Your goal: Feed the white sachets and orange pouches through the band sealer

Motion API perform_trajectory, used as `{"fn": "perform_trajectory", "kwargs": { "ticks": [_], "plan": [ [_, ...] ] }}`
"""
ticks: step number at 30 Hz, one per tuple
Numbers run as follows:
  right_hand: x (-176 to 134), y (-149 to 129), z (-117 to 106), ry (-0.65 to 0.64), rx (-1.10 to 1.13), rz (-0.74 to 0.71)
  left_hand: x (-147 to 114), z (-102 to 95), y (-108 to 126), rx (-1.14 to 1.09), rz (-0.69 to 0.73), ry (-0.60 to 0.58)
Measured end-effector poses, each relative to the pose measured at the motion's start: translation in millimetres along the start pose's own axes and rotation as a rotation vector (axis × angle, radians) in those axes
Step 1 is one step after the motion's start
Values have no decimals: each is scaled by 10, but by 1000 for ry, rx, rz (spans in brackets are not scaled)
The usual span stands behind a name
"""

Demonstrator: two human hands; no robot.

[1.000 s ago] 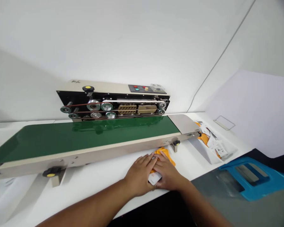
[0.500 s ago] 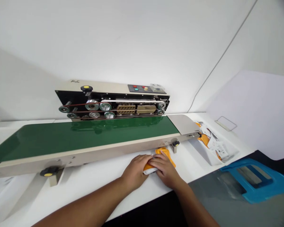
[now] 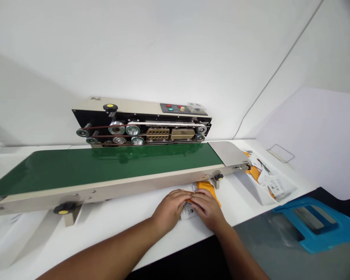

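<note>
My left hand point(image 3: 169, 210) and my right hand point(image 3: 207, 209) are side by side on the white table, below the front edge of a conveyor. Between them they grip a small orange-and-white packet point(image 3: 188, 212), fingers closed over its upper edge. Its white printed face hangs toward me, and the rest is hidden under my fingers. Just beyond my right hand, an orange packet point(image 3: 210, 189) lies on the table against the conveyor's base; whether it touches my fingers I cannot tell.
A band sealing machine point(image 3: 160, 116) with rollers stands against the wall, behind its green conveyor belt point(image 3: 105, 165). A white bin point(image 3: 256, 192) holding several orange and white packets sits at the right. Beyond the table's front edge is a blue plastic stool point(image 3: 335, 237).
The packet has turned in my hands, so more of its printed white face shows and less orange. My hands stay almost in place; the view has shifted slightly.
</note>
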State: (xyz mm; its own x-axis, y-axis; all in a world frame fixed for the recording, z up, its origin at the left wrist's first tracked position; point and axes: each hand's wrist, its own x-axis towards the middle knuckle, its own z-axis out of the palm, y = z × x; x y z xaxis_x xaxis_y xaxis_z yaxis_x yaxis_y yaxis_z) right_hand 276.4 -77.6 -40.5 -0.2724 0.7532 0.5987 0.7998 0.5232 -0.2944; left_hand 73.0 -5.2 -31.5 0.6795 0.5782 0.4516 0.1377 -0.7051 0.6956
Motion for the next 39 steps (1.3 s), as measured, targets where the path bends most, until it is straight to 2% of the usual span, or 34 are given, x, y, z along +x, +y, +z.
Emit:
{"fn": "perform_trajectory", "kwargs": {
  "ticks": [4, 7, 13, 16, 22, 27, 30, 34, 39],
  "plan": [
    [-39, -13, -18, 108, 10, -3, 2, -7, 44, -85, -31, 50],
    [-39, -34, -45, 171, 37, -13, 9, -20, 41, -148, 6, 55],
    [20, -81, -46, 100, 31, 14, 12, -33, -41, -205, 131, 97],
    [13, -71, -25, 129, 21, 24, 7, -38, -23, -175, 146, 101],
    [-68, -59, -38, 275, 33, -18, -10, -43, 35, -43, 96, 114],
    [-182, -75, -52, 339, 18, -69, -44, -63, 70, 67, 143, 98],
    [-202, -95, -76, 346, 6, -85, -57, -87, 128, 67, 176, 17],
    [-157, -123, -152, 328, 45, -75, -75, -103, 190, 56, 123, -108],
    [-93, -113, -316, 228, 124, 11, -90, -87, 192, -19, -42, -90]
  ]
}}
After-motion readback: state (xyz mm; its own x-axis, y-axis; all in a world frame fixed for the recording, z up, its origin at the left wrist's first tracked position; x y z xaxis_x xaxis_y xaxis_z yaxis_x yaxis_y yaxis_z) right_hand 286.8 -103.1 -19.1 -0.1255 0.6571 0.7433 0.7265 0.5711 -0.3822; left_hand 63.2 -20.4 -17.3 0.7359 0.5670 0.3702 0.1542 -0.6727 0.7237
